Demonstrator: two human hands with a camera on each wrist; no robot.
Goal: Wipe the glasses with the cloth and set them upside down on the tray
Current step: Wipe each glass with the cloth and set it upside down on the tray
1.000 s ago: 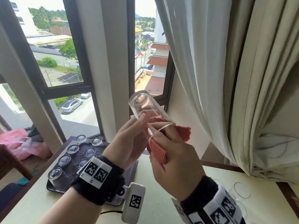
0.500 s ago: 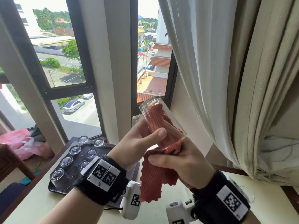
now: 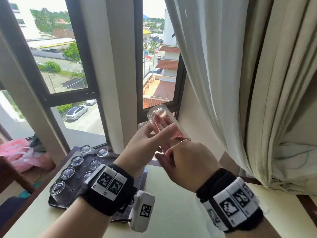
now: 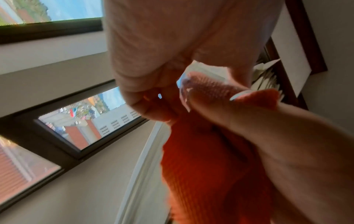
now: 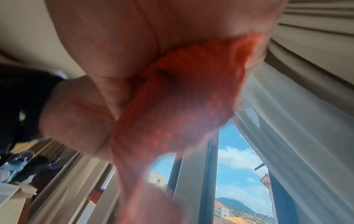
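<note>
The tall clear glass (image 3: 164,124) is held in the air at about 1 o'clock from the tray (image 3: 56,201), base tilted toward the window, with the red cloth (image 3: 160,124) stuffed inside it. The left hand (image 3: 145,145) is clamped round its barrel, and the right hand (image 3: 187,162) has its fingers pushed in with the cloth. To wipe well, turn the barrel against the cloth, press into the base, keep a firm hold, then set it mouth down beside the 7 upturned glasses (image 3: 68,174) on the bench (image 3: 171,212).
</note>
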